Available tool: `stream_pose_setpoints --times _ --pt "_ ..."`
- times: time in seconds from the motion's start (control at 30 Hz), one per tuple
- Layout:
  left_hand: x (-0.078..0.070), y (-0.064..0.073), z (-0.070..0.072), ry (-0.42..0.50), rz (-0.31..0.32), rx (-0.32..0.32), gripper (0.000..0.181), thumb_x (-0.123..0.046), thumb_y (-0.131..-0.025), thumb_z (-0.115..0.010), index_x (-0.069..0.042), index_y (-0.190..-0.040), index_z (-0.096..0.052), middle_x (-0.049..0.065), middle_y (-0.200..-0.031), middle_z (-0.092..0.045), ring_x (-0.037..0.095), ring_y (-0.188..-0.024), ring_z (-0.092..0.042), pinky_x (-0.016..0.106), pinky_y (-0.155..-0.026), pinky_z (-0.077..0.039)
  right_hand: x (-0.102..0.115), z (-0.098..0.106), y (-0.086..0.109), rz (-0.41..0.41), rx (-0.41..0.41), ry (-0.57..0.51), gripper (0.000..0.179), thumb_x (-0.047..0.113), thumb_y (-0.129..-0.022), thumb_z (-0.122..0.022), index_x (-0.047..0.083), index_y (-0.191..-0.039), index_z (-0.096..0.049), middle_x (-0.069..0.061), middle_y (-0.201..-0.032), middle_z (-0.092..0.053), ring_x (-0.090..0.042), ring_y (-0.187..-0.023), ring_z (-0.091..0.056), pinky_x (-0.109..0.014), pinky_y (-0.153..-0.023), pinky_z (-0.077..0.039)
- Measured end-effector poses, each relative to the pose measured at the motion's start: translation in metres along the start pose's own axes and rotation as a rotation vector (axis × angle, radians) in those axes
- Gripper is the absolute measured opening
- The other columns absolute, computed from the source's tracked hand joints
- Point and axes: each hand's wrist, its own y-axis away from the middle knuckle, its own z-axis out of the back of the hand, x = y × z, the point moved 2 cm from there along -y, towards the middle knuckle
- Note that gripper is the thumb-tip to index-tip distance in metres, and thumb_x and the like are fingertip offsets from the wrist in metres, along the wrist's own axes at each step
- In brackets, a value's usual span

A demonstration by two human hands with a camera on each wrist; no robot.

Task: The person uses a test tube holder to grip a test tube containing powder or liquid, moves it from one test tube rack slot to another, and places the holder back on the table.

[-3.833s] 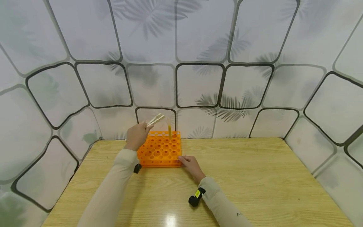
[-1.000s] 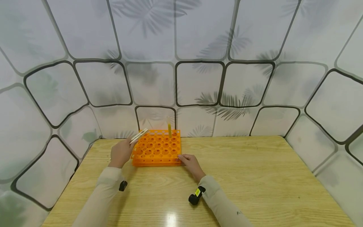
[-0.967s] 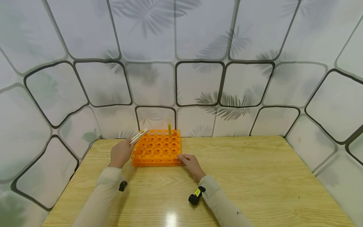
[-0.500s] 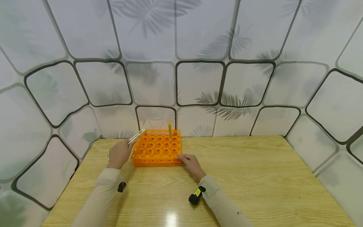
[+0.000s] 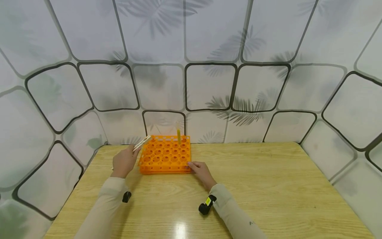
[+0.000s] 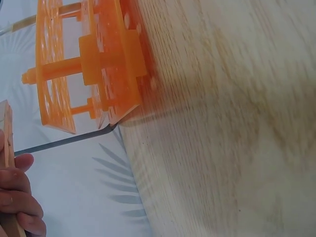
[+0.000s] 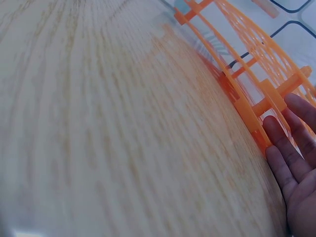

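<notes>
An orange test tube rack (image 5: 165, 170) with rows of round holes stands at the back of the table. One test tube (image 5: 179, 136) holding yellow liquid stands upright in its back right part; the tube's lower end is hidden by the rack. At the rack's left side, my left hand (image 5: 123, 161) grips a wooden test tube clamp (image 5: 142, 143), whose tips point up and right near the back left corner. Nothing shows between those tips. My right hand (image 5: 203, 174) holds the rack's front right corner, and the right wrist view shows its fingers (image 7: 281, 136) against the rack's end upright.
The wooden table (image 5: 253, 186) reaches to a patterned backdrop (image 5: 209, 86) close behind the rack. Black wrist cameras sit on both cuffs, the right one (image 5: 206, 206) low over the table.
Since the earliest frame, my left hand with the clamp has moved left and down, away from the test tube. Lately it drifts slightly left. My right hand stays at the rack's corner.
</notes>
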Motion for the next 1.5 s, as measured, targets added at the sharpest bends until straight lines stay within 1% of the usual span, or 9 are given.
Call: stream_pose_setpoints --times 0.17,0.37,0.6,0.7,0.83,0.93,1.1,1.33,1.5 --pt "0.0 0.002 0.001 0.004 -0.014 -0.027 0.032 -0.038 -0.098 -0.046 -0.008 -0.088 -0.048 0.005 -0.051 -0.043 0.02 -0.04 -0.04 0.031 -0.038 -0.026 0.0 0.0 -0.001 0.007 0.0 0.006 0.034 0.021 -0.097 -0.052 -0.006 -0.112 -0.064 -0.021 -0.115 -0.065 -0.032 -0.107 -0.061 -0.039 -0.09 -0.05" --pt "0.0 0.004 0.003 -0.002 -0.014 -0.037 0.03 -0.038 -0.098 -0.046 -0.008 -0.094 -0.051 0.005 -0.051 -0.044 0.021 -0.04 -0.04 0.031 -0.038 -0.027 -0.001 0.0 -0.004 0.026 0.007 0.003 0.034 0.02 -0.097 -0.052 -0.008 -0.111 -0.064 -0.023 -0.113 -0.065 -0.032 -0.106 -0.061 -0.041 -0.09 -0.05" --pt "0.003 0.003 0.004 -0.006 -0.002 -0.028 0.03 -0.037 -0.098 -0.047 -0.007 -0.095 -0.051 0.006 -0.053 -0.046 0.021 -0.041 -0.042 0.031 -0.038 -0.027 -0.025 0.002 -0.02 0.014 -0.02 0.015 0.04 0.032 -0.096 -0.055 -0.004 -0.111 -0.066 -0.018 -0.113 -0.066 -0.023 -0.102 -0.063 -0.037 -0.088 -0.051" --pt "0.005 0.004 0.003 -0.001 -0.001 -0.033 0.03 -0.036 -0.098 -0.047 -0.007 -0.093 -0.051 0.006 -0.053 -0.046 0.02 -0.041 -0.041 0.031 -0.038 -0.026 -0.028 0.003 -0.019 0.057 -0.008 0.014 0.047 0.041 -0.092 -0.057 -0.001 -0.108 -0.068 -0.014 -0.108 -0.069 -0.017 -0.097 -0.064 -0.034 -0.085 -0.052" --pt "0.008 0.005 0.001 0.007 -0.002 -0.052 0.031 -0.035 -0.098 -0.048 -0.005 -0.099 -0.054 0.008 -0.055 -0.051 0.02 -0.04 -0.042 0.032 -0.037 -0.028 -0.027 0.004 -0.017 0.128 0.017 0.001 0.051 0.048 -0.09 -0.057 0.001 -0.105 -0.07 -0.01 -0.102 -0.071 -0.013 -0.091 -0.064 -0.032 -0.081 -0.053" --pt "0.011 0.006 0.0 0.004 0.004 -0.072 0.032 -0.035 -0.097 -0.05 -0.005 -0.103 -0.056 0.011 -0.059 -0.056 0.023 -0.043 -0.047 0.035 -0.038 -0.031 -0.026 0.003 -0.018 0.097 0.006 0.005 0.048 0.044 -0.092 -0.057 0.0 -0.107 -0.069 -0.012 -0.105 -0.07 -0.013 -0.093 -0.064 -0.032 -0.082 -0.052" --pt "0.012 0.008 0.001 0.0 0.024 -0.077 0.03 -0.034 -0.097 -0.05 -0.005 -0.105 -0.055 0.016 -0.064 -0.06 0.029 -0.048 -0.053 0.04 -0.039 -0.035 -0.025 0.0 -0.019 0.019 -0.027 0.017 0.039 0.03 -0.095 -0.055 -0.005 -0.109 -0.067 -0.019 -0.111 -0.067 -0.021 -0.1 -0.064 -0.035 -0.087 -0.051" --pt "0.014 0.014 0.003 -0.015 0.023 -0.098 0.026 -0.032 -0.097 -0.052 -0.006 -0.1 -0.053 0.014 -0.057 -0.056 0.026 -0.042 -0.047 0.036 -0.037 -0.03 -0.002 -0.001 -0.003 0.024 -0.009 0.022 0.034 0.02 -0.097 -0.052 -0.009 -0.109 -0.065 -0.023 -0.112 -0.065 -0.031 -0.105 -0.062 -0.04 -0.088 -0.051" --pt "0.016 0.017 0.002 -0.009 0.027 -0.09 0.027 -0.033 -0.097 -0.051 -0.007 -0.103 -0.053 0.013 -0.057 -0.056 0.024 -0.041 -0.045 0.035 -0.037 -0.029 -0.008 -0.001 -0.006 0.021 -0.025 0.014 0.034 0.021 -0.097 -0.053 -0.008 -0.108 -0.066 -0.022 -0.11 -0.066 -0.028 -0.102 -0.064 -0.039 -0.088 -0.051"
